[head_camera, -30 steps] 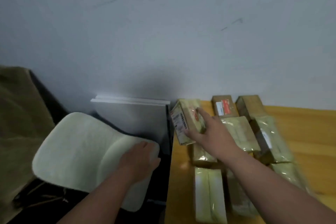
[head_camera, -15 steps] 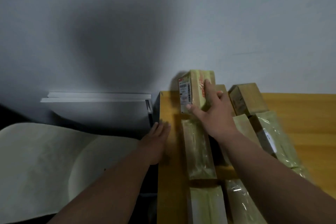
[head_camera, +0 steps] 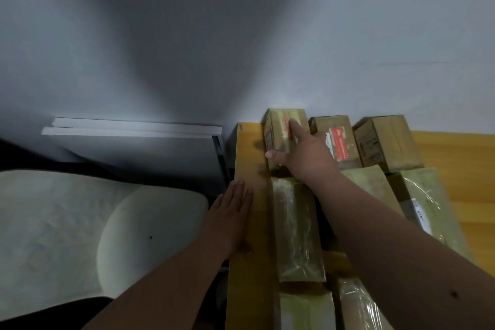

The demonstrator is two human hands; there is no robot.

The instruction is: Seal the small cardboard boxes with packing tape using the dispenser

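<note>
i read the head view from the near edge outward. at the near edge of the table (head_camera: 249, 289), two tape-wrapped boxes (head_camera: 308, 311) lie side by side, both cut off by the bottom of the frame. just beyond them a long wrapped box (head_camera: 296, 230) lies lengthwise, parallel to the table's left edge, glossy with tape. to its right, partly hidden by my right forearm, more wrapped boxes (head_camera: 434, 209) run toward the right side of the table.

my left hand (head_camera: 231, 218) lies flat on the table's left edge, palm down, fingers straight and together — relaxed, gripping nothing. left of the table, off its surface, stands a pale cushioned chair (head_camera: 80, 236).

my right hand (head_camera: 302, 157) reaches to the far left corner of the table and holds the taped box (head_camera: 278, 131) there: thumb on the near left side, index finger stretched across the top, the other fingers around the right side — a grasp on that box. the box stands against the wall (head_camera: 241, 35), touching it as far as i can tell.

along the far edge, to the right of it, a brown box with a red label (head_camera: 340, 139) sits just beside my hand, and a plain brown box (head_camera: 388, 142) sits beside that one. white flat panels (head_camera: 128, 128) lean at the wall left of the table.
</note>
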